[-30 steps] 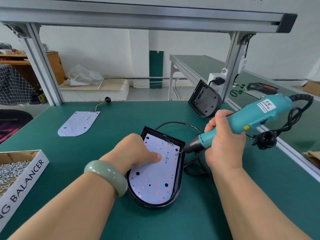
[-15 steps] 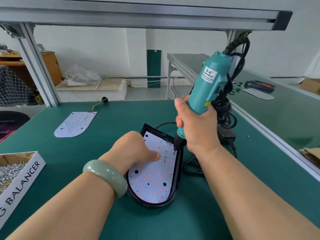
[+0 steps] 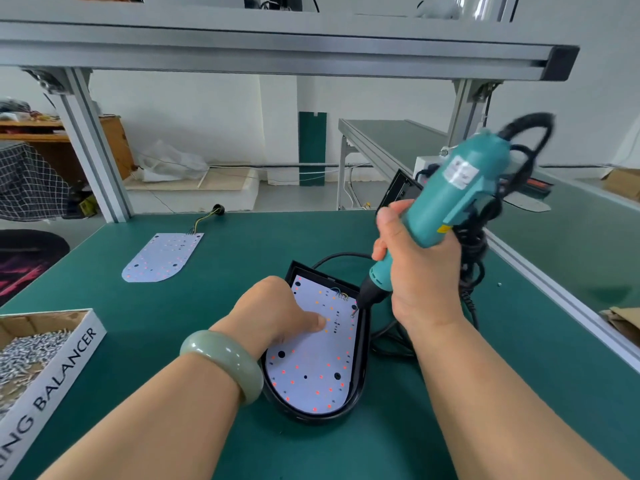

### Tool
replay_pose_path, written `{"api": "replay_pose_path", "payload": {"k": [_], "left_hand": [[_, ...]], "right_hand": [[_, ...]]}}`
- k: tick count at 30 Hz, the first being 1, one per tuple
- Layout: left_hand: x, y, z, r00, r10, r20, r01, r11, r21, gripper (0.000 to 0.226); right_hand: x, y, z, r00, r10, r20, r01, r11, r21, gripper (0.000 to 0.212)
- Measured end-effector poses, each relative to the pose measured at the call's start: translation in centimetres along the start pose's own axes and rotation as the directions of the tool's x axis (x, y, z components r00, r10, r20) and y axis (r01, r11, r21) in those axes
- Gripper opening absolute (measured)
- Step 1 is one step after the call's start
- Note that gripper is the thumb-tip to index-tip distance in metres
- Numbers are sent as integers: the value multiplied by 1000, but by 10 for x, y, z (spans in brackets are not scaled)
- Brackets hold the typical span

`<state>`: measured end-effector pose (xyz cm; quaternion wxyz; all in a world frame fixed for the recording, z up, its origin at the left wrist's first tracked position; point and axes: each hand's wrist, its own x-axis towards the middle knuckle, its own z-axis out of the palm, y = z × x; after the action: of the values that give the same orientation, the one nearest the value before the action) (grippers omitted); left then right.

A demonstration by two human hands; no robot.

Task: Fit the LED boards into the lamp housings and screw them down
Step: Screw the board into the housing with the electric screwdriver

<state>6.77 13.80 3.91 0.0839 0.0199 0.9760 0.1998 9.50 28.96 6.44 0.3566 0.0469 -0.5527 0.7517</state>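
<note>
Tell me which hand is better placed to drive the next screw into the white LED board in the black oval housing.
Right. The right hand grips the teal electric screwdriver, its bit tip at the right edge of the white LED board. The left hand rests on the board, thumb pressing it down.
</note>
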Motion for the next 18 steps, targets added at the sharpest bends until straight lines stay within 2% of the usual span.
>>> {"api": "replay_pose_path", "payload": {"k": [3,5,8,12,13,15,16,18], "left_hand": [[1,-3,2,1000,-5,8,6,999,-46,57],[0,-6,2,999,-24,-23,22,997,-78,58],[-1,-14,0,989,-107,-102,83,973,-214,56],[-9,-22,0,992,-121,-44,99,932,-348,39],[-11,-24,-4,990,-128,-52,97,909,-405,48],[-20,-27,-15,988,-139,-73,82,853,-515,83],[-23,-34,-22,984,-137,-111,60,853,-518,83],[-28,-58,-47,938,-105,-330,-34,921,-388,41]], "right_hand": [[-2,-8,-3,989,-11,-147,38,982,183,17],[-5,-9,-10,978,40,-205,21,958,286,18],[-11,-4,-24,961,150,-231,-58,931,361,14],[-6,-4,-36,942,197,-270,-68,904,423,13],[-4,-4,-38,939,198,-280,-64,904,422,13],[-2,-2,-41,935,197,-295,-59,906,419,12],[-2,-1,-42,934,193,-301,-54,908,416,13],[-2,-1,-43,932,184,-311,-44,911,410,13]]}}
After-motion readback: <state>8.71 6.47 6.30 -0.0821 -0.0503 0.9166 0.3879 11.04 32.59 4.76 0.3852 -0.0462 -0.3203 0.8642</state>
